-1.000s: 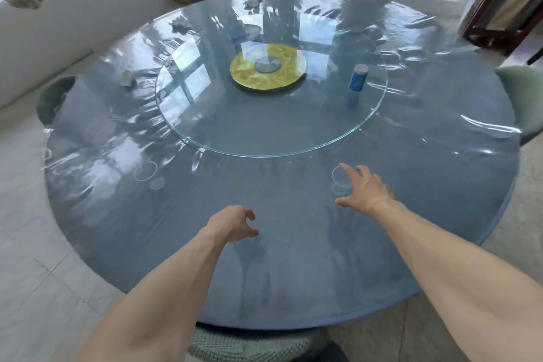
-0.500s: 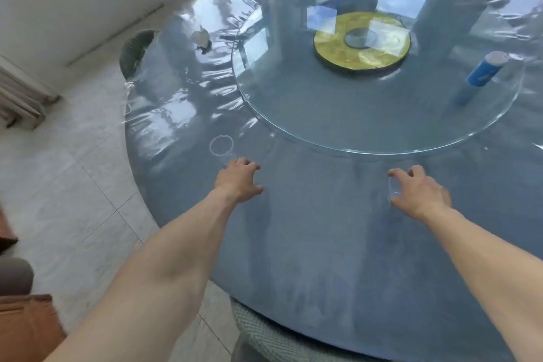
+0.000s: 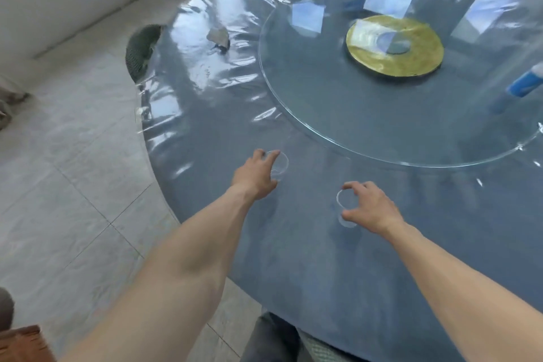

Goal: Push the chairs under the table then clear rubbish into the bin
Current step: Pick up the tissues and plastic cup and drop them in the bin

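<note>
Both hands curl round clear plastic cups: left hand [image 3: 256,176] on far cup [image 3: 278,163], right hand [image 3: 370,206] on near cup [image 3: 346,206], standing on blue film-covered round table [image 3: 293,258]; crumpled tissues [image 3: 218,36] beyond, chair [image 3: 140,51] tucked at edge, tiled floor [image 3: 73,185].

A glossy, wrinkled clear plastic film covers the matt blue tabletop [image 3: 293,258], with a smooth glass turntable [image 3: 338,114] on a brassy metal disc [image 3: 364,59], two clear plastic cups [image 3: 345,206], crumpled paper [image 3: 218,36] and a woven chair [image 3: 141,50].
</note>
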Motion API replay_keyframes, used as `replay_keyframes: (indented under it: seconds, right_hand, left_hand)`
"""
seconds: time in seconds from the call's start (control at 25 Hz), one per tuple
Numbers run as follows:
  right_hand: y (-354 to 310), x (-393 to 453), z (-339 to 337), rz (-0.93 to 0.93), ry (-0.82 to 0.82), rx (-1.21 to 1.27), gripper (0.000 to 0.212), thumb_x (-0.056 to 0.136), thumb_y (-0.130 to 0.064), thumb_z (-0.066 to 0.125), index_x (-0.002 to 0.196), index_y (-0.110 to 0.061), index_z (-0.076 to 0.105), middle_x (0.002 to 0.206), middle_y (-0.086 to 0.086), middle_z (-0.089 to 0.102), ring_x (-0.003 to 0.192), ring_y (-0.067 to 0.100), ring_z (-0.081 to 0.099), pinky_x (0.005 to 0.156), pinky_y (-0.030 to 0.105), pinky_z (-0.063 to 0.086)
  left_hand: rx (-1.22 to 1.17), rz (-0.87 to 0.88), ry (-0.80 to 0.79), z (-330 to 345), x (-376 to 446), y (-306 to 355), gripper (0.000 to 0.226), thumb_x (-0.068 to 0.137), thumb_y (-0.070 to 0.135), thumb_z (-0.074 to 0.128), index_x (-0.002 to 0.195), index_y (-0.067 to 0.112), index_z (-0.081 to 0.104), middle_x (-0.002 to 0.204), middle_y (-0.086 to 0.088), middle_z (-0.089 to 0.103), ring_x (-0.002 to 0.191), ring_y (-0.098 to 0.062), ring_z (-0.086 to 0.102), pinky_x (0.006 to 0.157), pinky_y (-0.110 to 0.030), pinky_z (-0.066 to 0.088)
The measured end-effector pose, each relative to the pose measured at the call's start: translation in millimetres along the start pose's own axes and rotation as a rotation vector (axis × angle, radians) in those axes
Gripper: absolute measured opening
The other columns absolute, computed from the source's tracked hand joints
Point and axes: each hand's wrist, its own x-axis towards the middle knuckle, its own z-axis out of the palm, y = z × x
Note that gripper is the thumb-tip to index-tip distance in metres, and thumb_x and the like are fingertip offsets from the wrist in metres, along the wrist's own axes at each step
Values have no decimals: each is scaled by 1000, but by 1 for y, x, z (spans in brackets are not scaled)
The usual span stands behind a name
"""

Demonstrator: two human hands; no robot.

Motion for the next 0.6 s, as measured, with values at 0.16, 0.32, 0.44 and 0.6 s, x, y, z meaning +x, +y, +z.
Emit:
replay_keyframes:
  seconds: [0.16, 0.32, 0.44, 0.6]
  right_hand:
    - [-17, -13, 11, 2, -13, -19, 59, 74, -36, 67, 131, -45, 51, 118, -4, 50, 118, 20, 48, 93, 35, 47]
    - [-21, -26, 12, -17, -32, -1, 68, 72, -33, 67, 136, -42, 45, 120, -6, 48, 113, 21, 56, 91, 35, 49]
    - [-20, -31, 8, -41, -18, 49, 70, 71, -28, 68, 136, -32, 41, 126, -9, 48, 112, 19, 57, 90, 34, 49]
    - [-17, -32, 10, -85, -46, 142, 65, 67, -28, 72, 127, -29, 48, 120, -10, 52, 103, 14, 58, 89, 33, 50]
  left_hand:
    - [-84, -26, 86, 2, -9, -11, 62, 85, 34, 65, 140, 30, 39, 140, 1, 35, 121, -25, 49, 81, -41, 51]
    - [-106, 12, 50, -1, -5, 5, 86, 77, 35, 74, 148, 39, 24, 155, 1, 21, 132, -26, 40, 92, -46, 49]
    - [-10, 9, -15, 4, -3, 22, 78, 84, 32, 67, 150, 35, 25, 146, -3, 33, 128, -28, 45, 92, -44, 49]
    - [-88, -99, 21, 15, -31, 22, 67, 82, 34, 65, 143, 31, 36, 135, -2, 38, 114, -27, 54, 85, -39, 51]
